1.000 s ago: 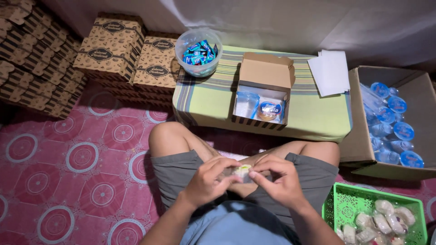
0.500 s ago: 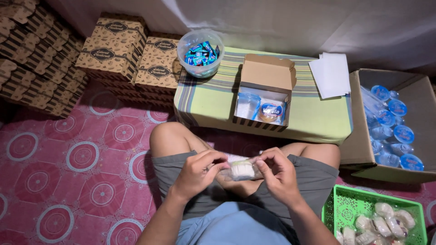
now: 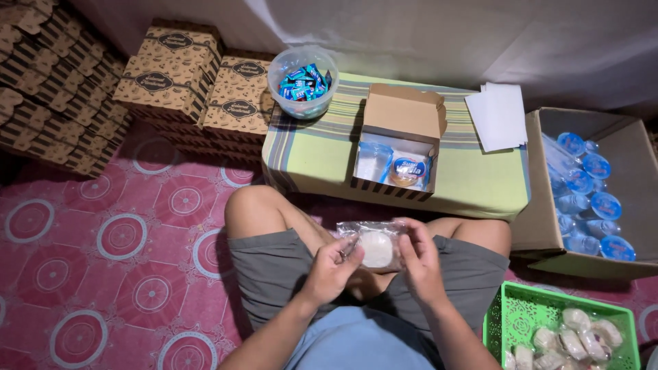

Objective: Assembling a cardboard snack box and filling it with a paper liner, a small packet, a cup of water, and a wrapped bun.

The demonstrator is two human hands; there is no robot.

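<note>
Both hands pinch a clear wrapped white bun [image 3: 376, 248] above the lap: the left hand [image 3: 333, 268] takes its left edge, the right hand [image 3: 419, 260] its right edge, so the wrapper stays stretched flat. Just ahead, an open small box [image 3: 396, 147] waits on the low counter [image 3: 312, 159] with a striped cloth. The floor has a pink patterned mat [image 3: 103, 247], with stacked brown boxes [image 3: 164, 72] behind

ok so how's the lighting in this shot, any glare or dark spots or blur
Head view: light falls brightest on the white curtain and the striped table; the stacked boxes at far left sink into shadow. The clear wrapper of the bun packet glints slightly between the left hand and right hand. Focus is fairly sharp; the edges bend a little with wide-lens distortion.
</note>
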